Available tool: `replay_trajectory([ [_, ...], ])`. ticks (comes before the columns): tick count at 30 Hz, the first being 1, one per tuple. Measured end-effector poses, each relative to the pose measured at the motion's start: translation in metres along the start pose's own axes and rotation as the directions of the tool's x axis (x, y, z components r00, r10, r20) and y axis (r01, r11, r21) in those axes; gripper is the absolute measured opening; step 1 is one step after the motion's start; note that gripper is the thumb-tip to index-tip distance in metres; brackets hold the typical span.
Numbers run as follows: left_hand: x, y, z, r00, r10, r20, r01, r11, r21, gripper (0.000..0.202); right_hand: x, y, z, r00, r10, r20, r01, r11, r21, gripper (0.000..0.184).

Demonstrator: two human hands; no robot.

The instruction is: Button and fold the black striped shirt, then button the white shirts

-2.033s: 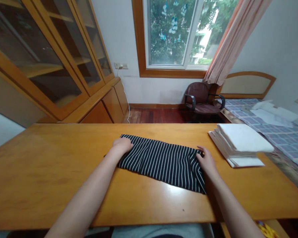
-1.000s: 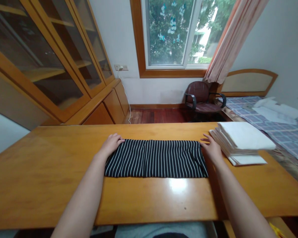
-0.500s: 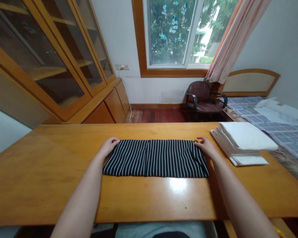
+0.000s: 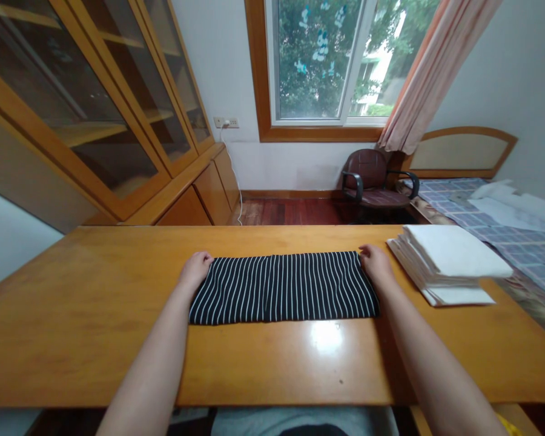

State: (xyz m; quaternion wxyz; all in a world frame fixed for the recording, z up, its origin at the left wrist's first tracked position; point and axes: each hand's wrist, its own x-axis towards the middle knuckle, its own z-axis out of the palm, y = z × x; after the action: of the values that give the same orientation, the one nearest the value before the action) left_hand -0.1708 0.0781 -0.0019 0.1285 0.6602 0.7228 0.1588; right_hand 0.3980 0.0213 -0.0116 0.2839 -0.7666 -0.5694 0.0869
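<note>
**While the cloth lies folded flat**

Since it sits mid-worktop, long side toward the person, even pressure at both ends should, I judge, keep the edges square and the layers from creeping.

- Worktop: orange-brown wood, hard and glossy, with window glare near the front edge.
- Cloth: black with thin white stripes, soft, seemingly knit; a long flat rectangle.
- Stack: white folded sheets, squared up, to the right of the cloth and apart from it.
- Left hand: at the left end, fingers curled, touching; cannot tell whether the grip pinches or only presses.
- Right hand: at the far right corner, fingers bent down; grip likewise unclear.
</note>
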Motion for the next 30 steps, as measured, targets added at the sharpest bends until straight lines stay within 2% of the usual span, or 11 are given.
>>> replay_trajectory([
  [3, -0.013, 0.023, -0.001, 0.986, 0.068, -0.151, -0.053, 0.993, 0.101, 0.03, -0.007, -0.02, 0.004, 0.994, -0.11, -0.027, 0.109, 0.994, -0.026, 0.035],
  [5, -0.026, 0.052, 0.004, 0.95, 0.228, -0.213, -0.196, 0.967, 0.161, 0.037, -0.019, -0.045, 0.014, 0.964, -0.266, -0.025, 0.265, 0.963, -0.046, 0.039],
  [7, -0.042, 0.089, 0.015, 0.898, 0.4, -0.184, -0.37, 0.912, 0.177, 0.041, -0.036, -0.076, 0.029, 0.913, -0.407, 0.0, 0.407, 0.913, -0.028, 0.042],
  [10, -0.063, 0.14, 0.04, 0.796, 0.603, -0.046, -0.584, 0.787, 0.198, 0.045, -0.065, -0.12, 0.057, 0.814, -0.562, 0.146, 0.567, 0.824, 0.013, 0.048],
  [11, -0.068, 0.151, 0.05, 0.776, 0.63, -0.014, -0.615, 0.763, 0.199, 0.046, -0.073, -0.131, 0.065, 0.778, -0.597, 0.196, 0.605, 0.796, 0.025, 0.049],
  [13, -0.074, 0.162, 0.067, 0.779, 0.626, 0.03, -0.619, 0.761, 0.195, 0.049, -0.084, -0.141, 0.078, 0.737, -0.625, 0.258, 0.642, 0.766, 0.021, 0.051],
  [15, -0.072, 0.157, 0.078, 0.819, 0.572, 0.051, -0.57, 0.798, 0.197, 0.051, -0.086, -0.137, 0.083, 0.744, -0.603, 0.289, 0.631, 0.776, -0.003, 0.055],
  [17, -0.067, 0.141, 0.082, 0.865, 0.499, 0.058, -0.499, 0.841, 0.207, 0.053, -0.081, -0.122, 0.08, 0.778, -0.551, 0.301, 0.587, 0.808, -0.037, 0.058],
  [21, -0.054, 0.099, 0.07, 0.938, 0.345, 0.046, -0.345, 0.906, 0.246, 0.056, -0.061, -0.075, 0.063, 0.842, -0.455, 0.288, 0.503, 0.856, -0.118, 0.06],
  [26, -0.053, 0.064, 0.053, 0.979, 0.199, 0.044, -0.203, 0.94, 0.273, 0.06, -0.042, -0.022, 0.045, 0.909, -0.34, 0.243, 0.392, 0.895, -0.215, 0.06],
  [30, -0.053, 0.045, 0.05, 0.992, 0.126, 0.011, -0.124, 0.957, 0.262, 0.061, -0.033, 0.0, 0.039, 0.942, -0.253, 0.22, 0.304, 0.922, -0.239, 0.057],
])
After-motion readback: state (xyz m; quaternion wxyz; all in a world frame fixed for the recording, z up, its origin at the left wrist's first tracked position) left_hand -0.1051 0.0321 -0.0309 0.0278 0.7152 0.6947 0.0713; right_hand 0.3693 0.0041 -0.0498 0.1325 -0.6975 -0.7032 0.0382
